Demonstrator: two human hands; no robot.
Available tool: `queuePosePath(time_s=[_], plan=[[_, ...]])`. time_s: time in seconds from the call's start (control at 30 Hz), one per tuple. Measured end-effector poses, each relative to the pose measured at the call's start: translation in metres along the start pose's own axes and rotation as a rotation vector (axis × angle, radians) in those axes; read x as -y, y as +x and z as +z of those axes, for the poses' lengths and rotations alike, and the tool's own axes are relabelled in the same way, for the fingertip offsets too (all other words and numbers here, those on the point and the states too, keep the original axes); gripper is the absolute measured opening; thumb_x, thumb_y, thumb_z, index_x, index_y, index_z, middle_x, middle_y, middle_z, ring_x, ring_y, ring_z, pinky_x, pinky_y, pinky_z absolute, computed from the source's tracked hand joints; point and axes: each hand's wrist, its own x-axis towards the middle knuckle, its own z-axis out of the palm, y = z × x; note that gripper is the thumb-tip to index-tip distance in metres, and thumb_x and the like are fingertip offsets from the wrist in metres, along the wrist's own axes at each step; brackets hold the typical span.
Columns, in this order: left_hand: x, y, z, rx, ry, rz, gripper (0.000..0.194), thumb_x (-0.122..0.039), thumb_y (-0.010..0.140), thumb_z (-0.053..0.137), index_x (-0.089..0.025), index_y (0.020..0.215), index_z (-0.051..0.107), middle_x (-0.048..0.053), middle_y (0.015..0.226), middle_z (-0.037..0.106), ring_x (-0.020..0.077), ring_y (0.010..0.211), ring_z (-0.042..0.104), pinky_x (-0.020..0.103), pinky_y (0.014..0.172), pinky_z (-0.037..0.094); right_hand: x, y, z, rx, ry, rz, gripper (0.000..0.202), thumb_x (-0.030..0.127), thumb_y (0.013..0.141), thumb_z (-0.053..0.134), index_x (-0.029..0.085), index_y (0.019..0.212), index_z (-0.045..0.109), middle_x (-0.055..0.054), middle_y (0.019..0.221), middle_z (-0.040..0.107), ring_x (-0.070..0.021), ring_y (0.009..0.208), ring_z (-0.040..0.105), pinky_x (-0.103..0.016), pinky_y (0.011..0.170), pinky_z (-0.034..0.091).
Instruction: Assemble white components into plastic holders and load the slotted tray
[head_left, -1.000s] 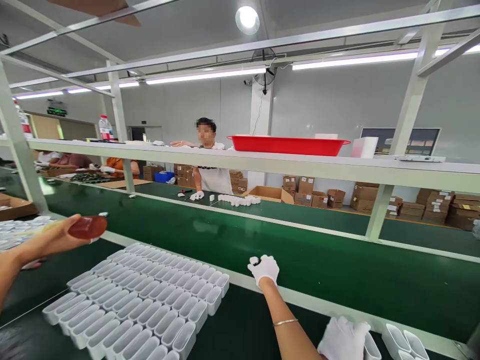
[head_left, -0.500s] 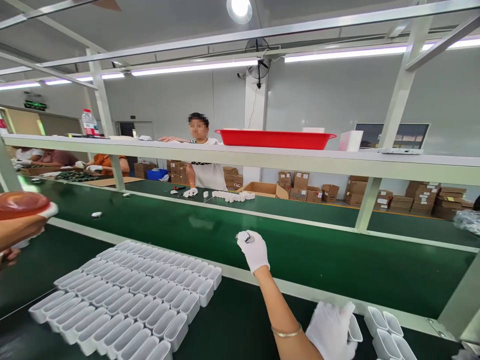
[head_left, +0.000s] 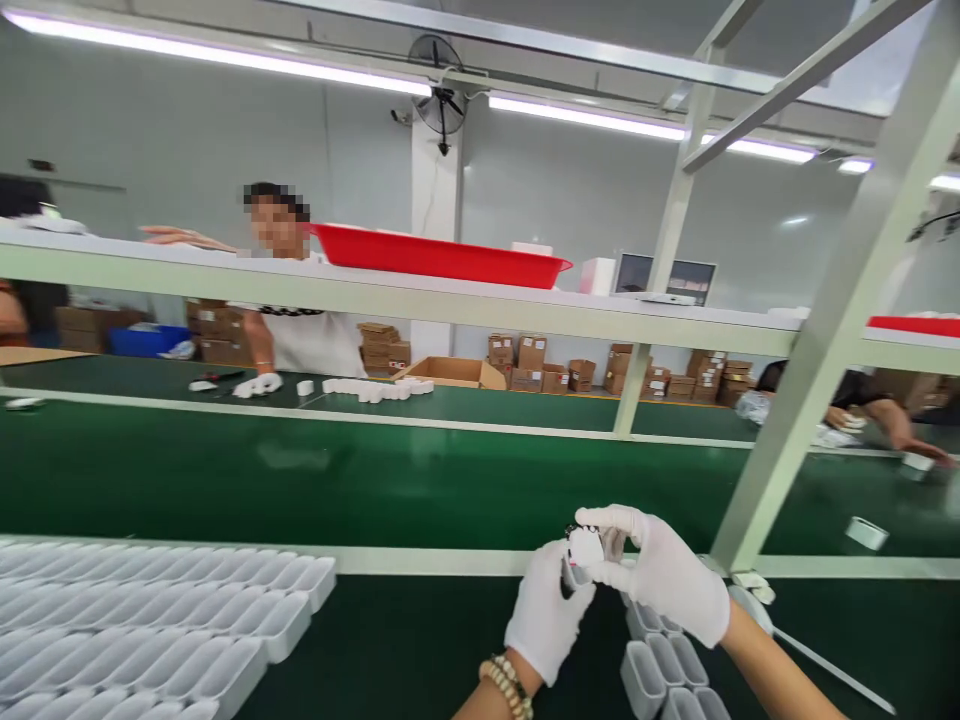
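Note:
My left hand [head_left: 546, 615], in a white glove, is closed around a small white open box [head_left: 574, 574], mostly hidden by the fingers. My right hand [head_left: 660, 570], also gloved, pinches a small white piece with dark edging [head_left: 586, 547] at the box's mouth. What exactly the piece is, I cannot make out. Just below my right hand stand several white boxes [head_left: 643, 678] in a small group. Many more like them, packed in rows [head_left: 247, 665], fill the lower left.
A pale rail [head_left: 450, 563] separates the near dark surface from the green belt [head_left: 420, 490]. A slanting post [head_left: 806, 370] rises on the right. Overhead, a shelf bears a red tray [head_left: 442, 262]. Across the belt is a co-worker [head_left: 307, 340]; another person's arm [head_left: 892, 420] reaches in at right.
My right hand has come back from over the belt with the small piece and now meets my left hand at the box. The view has swung to the right.

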Motion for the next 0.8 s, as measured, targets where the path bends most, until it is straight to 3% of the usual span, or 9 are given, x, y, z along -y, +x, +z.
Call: queuePosePath(time_s=[0.1,0.2,0.43,0.8], plan=[[0.004,-0.002,0.037,0.059,-0.067,-0.055,0.047,-0.016,0.081,0.069,-0.021,0.127,0.065,0.011,0.131,0.068,0.0304,0.125,0.063,0.053,0.111,0.050,-0.044,-0.014,-0.027,-0.022,-0.026,0.087,0.044,0.033,0.075,0.077,0.018,0.117,0.074,-0.006,0.089,0.075,-0.0183,0.075,0.065,-0.037,0.077,0.060],[0.013,-0.006,0.040,0.072,-0.074,-0.038,0.048,-0.022,0.082,0.065,-0.024,0.131,0.065,0.011,0.134,0.067,0.0317,0.129,0.060,0.056,0.113,0.047,-0.062,-0.019,-0.030,0.080,-0.035,0.087,0.045,0.028,0.075,0.078,0.019,0.118,0.074,-0.007,0.097,0.073,-0.0192,0.083,0.066,-0.038,0.083,0.058],[0.016,-0.012,0.033,0.106,0.005,0.013,0.047,-0.032,0.088,0.062,-0.024,0.134,0.064,0.013,0.136,0.067,0.0338,0.130,0.060,0.060,0.113,0.046,-0.057,-0.015,-0.015,0.305,-0.087,0.010,0.021,0.025,0.082,0.071,0.023,0.102,0.075,0.001,0.084,0.062,-0.0135,0.073,0.055,-0.027,0.069,0.047],[0.017,-0.012,0.035,0.075,0.083,0.048,0.043,-0.028,0.086,0.065,-0.023,0.129,0.067,0.014,0.132,0.069,0.0346,0.127,0.063,0.058,0.109,0.051,-0.051,-0.015,-0.012,0.334,-0.280,0.014,0.007,0.017,0.081,0.065,0.022,0.085,0.066,0.005,0.076,0.051,-0.0109,0.069,0.045,-0.027,0.063,0.034]])
